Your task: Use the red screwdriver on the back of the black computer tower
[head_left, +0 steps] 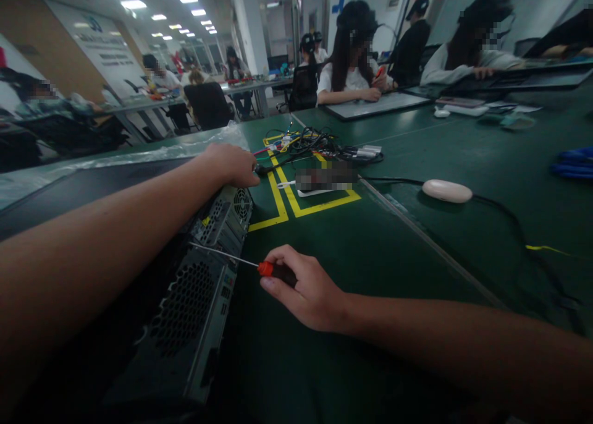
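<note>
A dark desktop computer case lies on the left, its rear panel with round vent holes, ports and a fan grille facing right. My right hand is closed around the black and red handle of a screwdriver. The screwdriver's long thin shaft points left, and its tip is at the rear panel's upper edge, near the middle. My left hand reaches across the case, fingers bent over its far rear corner. Beside those fingertips is the black end of a cable.
Yellow tape marks the green table. Beyond the case lie tangled cables and a blurred dark device. A white oval cable piece sits right, with a blue bundle farther over. People work across the table.
</note>
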Demonstrator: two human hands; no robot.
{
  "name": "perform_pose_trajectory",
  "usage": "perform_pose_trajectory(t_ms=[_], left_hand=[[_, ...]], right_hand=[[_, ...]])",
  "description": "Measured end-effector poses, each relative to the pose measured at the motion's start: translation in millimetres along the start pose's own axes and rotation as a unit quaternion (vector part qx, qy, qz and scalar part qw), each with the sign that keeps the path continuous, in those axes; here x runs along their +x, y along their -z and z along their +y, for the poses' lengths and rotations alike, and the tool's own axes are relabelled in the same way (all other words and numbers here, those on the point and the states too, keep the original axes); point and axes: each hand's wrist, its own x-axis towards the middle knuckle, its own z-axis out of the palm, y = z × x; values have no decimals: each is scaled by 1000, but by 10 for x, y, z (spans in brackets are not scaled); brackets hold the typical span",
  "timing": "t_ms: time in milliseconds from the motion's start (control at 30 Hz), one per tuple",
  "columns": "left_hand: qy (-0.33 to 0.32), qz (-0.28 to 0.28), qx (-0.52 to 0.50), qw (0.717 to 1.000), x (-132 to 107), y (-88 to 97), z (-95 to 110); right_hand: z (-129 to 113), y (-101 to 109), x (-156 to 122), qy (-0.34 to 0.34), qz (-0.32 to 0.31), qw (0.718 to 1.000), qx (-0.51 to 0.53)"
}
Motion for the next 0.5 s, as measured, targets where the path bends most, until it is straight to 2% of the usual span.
perform_pose_trajectory(t_ms=[500], left_hand=[[-2,-3,-1,1000,-11,13,6]], right_hand=[[5,21,22,37,0,998,-48]])
